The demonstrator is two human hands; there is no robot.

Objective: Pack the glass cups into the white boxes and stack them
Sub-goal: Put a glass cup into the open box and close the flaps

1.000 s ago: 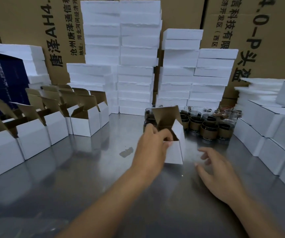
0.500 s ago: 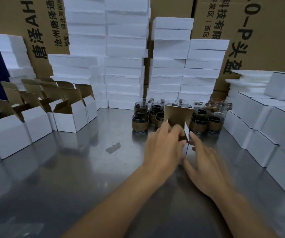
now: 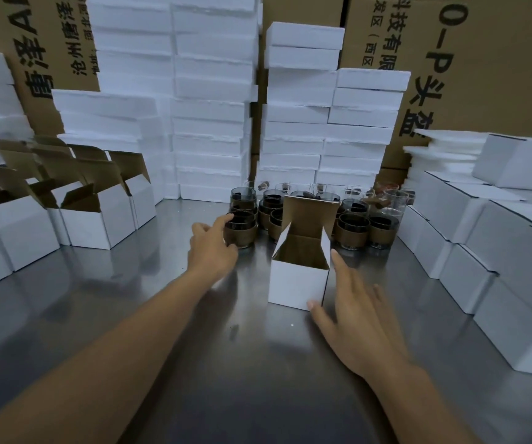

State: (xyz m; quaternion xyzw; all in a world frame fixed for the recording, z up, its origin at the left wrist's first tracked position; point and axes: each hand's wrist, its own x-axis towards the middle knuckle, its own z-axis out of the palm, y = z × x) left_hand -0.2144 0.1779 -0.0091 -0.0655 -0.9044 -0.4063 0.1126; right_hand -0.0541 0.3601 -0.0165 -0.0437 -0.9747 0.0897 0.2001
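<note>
A small white box (image 3: 296, 283) stands open on the steel table (image 3: 123, 315), its brown flaps up and nothing visible inside. Behind it is a cluster of several glass cups (image 3: 354, 224) with brown sleeves. My left hand (image 3: 213, 251) reaches the nearest cup (image 3: 242, 233) at the cluster's left front, with the index finger on its rim and the other fingers at its side. My right hand (image 3: 360, 322) lies open against the box's right side, thumb at the lower front corner.
Several open empty white boxes (image 3: 98, 222) line the left side. Closed white boxes (image 3: 498, 238) are stacked along the right. White foam slabs (image 3: 213, 123) rise in tall piles behind the cups, with big brown cartons (image 3: 482, 59) at the back.
My left hand let go of the box and moved left to the front cup. My right hand came up to the box's right side. The box now stands with its flaps spread.
</note>
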